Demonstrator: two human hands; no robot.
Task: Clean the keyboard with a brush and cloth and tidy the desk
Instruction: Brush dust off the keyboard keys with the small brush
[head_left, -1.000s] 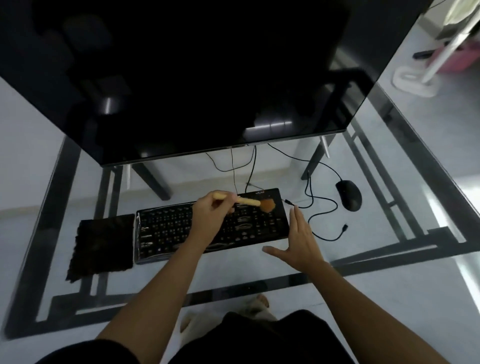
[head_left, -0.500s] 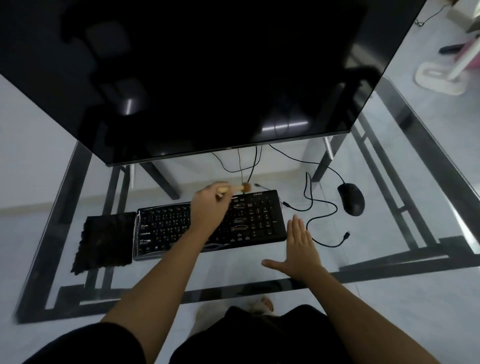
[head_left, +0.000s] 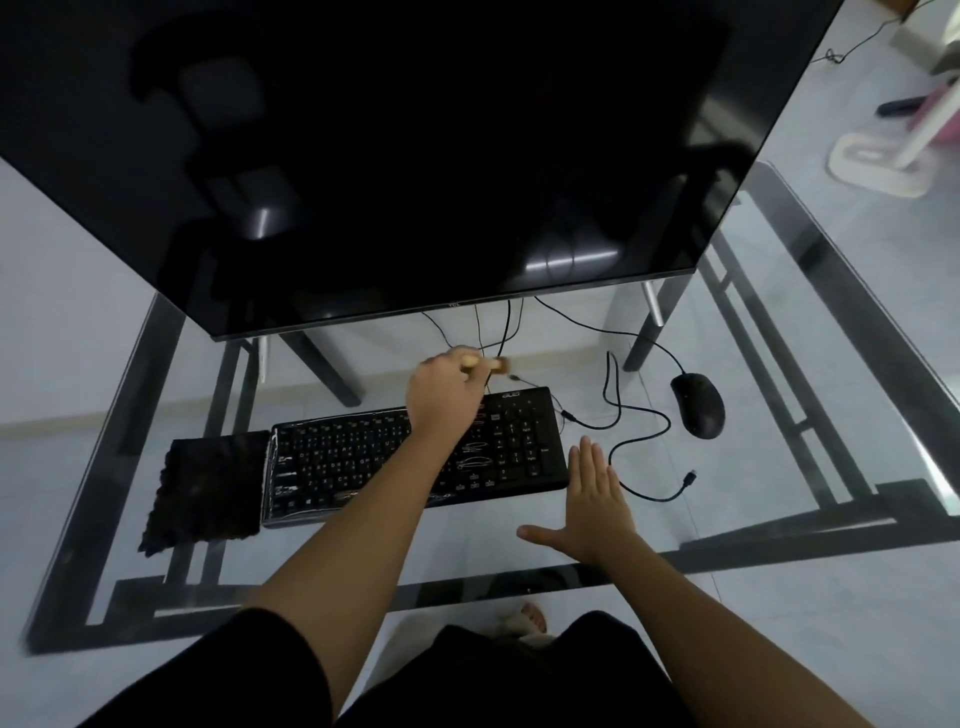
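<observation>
A black keyboard (head_left: 514, 441) lies on the glass desk (head_left: 779, 291), below the big dark monitor (head_left: 395, 156). My left hand (head_left: 444, 392) is shut on a small wooden brush (head_left: 130, 364)... held just beyond the keyboard's far edge, bristles pointing right and blurred. My right hand (head_left: 592, 499) rests flat and open on the glass by the keyboard's right end. A dark cloth (head_left: 205, 488) lies flat against the keyboard's left end.
A black mouse (head_left: 698, 405) sits right of the keyboard, with loose cables (head_left: 639, 441) looping between them and a free plug end near my right hand. Monitor legs stand behind the keyboard. A white fan base (head_left: 878, 166) is on the floor at far right.
My left hand has carried the brush from the keyboard's right keys back past its far edge. My right hand stays flat beside the keyboard.
</observation>
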